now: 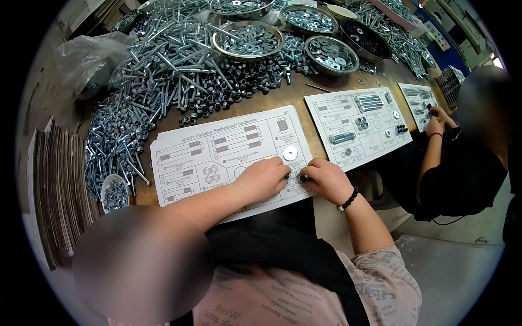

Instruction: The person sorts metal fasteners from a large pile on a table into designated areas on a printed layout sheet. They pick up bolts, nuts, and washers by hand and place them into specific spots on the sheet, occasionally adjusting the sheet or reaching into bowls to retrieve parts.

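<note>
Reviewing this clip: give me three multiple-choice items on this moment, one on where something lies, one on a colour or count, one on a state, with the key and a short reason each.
1. Where does the large flat washer lie?
A. On the printed parts sheet, just beyond the hands
B. In a metal bowl
C. On the floor

2. What colour is the bead bracelet on the right wrist?
A. Red
B. Black
C. White

3. What are the left hand and right hand doing?
A. Raised in the air
B. Resting on the sheet, fingertips at small nuts
C. Reaching into the bolt pile

Key: 1 A, it sits on the sheet above the knuckles; 2 B, the beads are dark; 3 B, both hands lie low, meeting at the nuts.
</note>
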The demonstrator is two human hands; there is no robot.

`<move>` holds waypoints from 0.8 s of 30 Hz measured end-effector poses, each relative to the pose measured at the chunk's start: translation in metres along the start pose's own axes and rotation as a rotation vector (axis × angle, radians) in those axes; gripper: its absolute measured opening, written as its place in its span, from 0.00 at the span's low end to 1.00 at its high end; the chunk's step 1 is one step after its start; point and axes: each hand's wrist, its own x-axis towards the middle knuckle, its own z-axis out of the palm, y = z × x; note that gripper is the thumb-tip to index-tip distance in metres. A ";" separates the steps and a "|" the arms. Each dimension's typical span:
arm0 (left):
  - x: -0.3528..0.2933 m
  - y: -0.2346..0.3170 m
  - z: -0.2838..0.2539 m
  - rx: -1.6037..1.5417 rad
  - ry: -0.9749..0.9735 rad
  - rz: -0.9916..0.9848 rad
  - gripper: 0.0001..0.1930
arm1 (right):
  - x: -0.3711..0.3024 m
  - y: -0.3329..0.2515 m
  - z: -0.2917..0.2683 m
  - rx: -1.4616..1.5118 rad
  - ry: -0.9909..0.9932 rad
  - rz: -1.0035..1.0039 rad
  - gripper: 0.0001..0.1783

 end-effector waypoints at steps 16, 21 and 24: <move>0.040 -0.015 0.001 0.008 0.155 0.005 0.18 | 0.003 0.011 -0.012 0.123 0.192 0.116 0.11; 0.051 -0.017 0.001 0.008 0.049 -0.041 0.19 | 0.006 0.013 -0.014 0.143 0.216 0.133 0.10; 0.041 -0.018 -0.003 -0.052 0.170 -0.038 0.18 | 0.019 0.008 -0.020 0.137 0.222 0.113 0.10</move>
